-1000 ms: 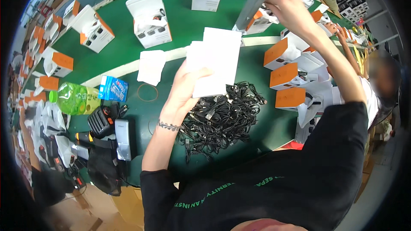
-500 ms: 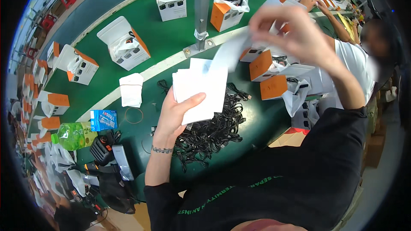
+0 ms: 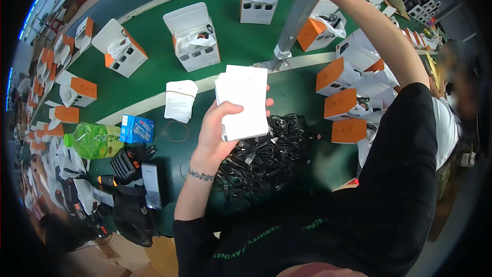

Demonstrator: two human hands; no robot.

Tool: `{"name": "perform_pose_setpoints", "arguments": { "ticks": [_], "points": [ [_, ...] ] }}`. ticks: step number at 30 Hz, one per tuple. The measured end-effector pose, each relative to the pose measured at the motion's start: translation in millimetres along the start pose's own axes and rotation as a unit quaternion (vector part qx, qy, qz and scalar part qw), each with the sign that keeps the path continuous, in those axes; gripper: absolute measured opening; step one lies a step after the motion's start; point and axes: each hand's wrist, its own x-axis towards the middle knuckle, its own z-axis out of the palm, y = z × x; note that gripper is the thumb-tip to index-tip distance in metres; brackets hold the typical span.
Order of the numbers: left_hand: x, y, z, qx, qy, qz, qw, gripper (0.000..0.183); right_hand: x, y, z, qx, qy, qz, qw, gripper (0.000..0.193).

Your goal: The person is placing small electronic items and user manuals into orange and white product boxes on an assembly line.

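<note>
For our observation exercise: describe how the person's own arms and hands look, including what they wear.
Both hands are bare, without gloves. The left hand shows a dark band marking around its wrist. Black short sleeves with pale lettering cover the upper arms; forearms are uncovered. The right hand reaches past the top edge, mostly hidden.

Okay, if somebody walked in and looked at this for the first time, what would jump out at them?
Most likely the left hand at centre, holding up a stack of white cards over a tangled pile of black cables. Around them, open white-and-orange boxes dot the green table, and the right arm stretches to the top edge, its hand out of view.
</note>
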Motion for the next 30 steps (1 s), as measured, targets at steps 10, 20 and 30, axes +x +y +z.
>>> {"name": "perform_pose_setpoints", "arguments": {
  "ticks": [10, 20, 30],
  "points": [
    [3, 5, -10, 0.016, -0.009, 0.033, 0.999, 0.064, -4, 50, 139, -0.043, -0.232, -0.006, 0.972, 0.016],
    [2, 32, -4, 0.051, 0.013, 0.109, 0.993, 0.056, -102, -52, -71, -0.184, -0.318, 0.084, 0.926, 0.016],
    [-2, 16, -11, -0.03, -0.011, 0.084, 0.996, 0.061, -231, -233, -71, -0.053, -0.445, 0.098, 0.889, 0.003]
  ]
}}
